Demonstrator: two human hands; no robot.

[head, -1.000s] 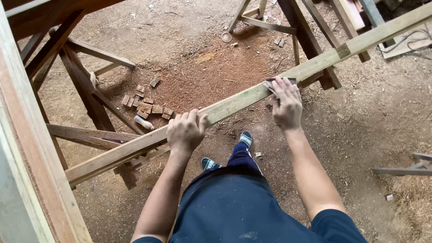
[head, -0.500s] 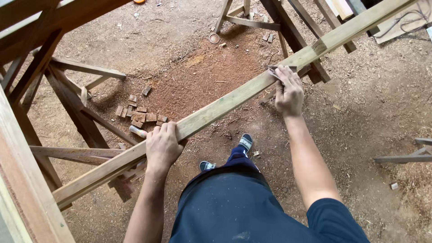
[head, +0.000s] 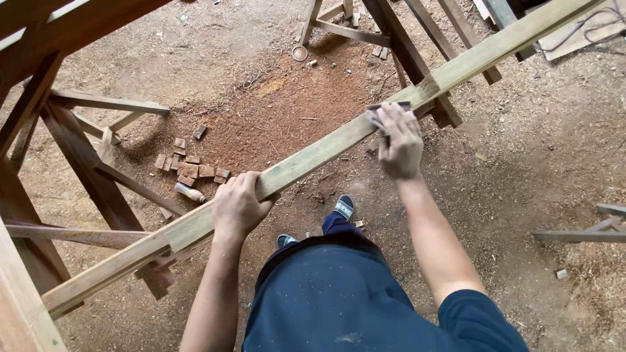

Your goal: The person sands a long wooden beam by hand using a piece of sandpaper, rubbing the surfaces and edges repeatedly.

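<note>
Plank diagonal across sawhorses, wood offcuts on ground behind it, probably w/ a tube.
</note>
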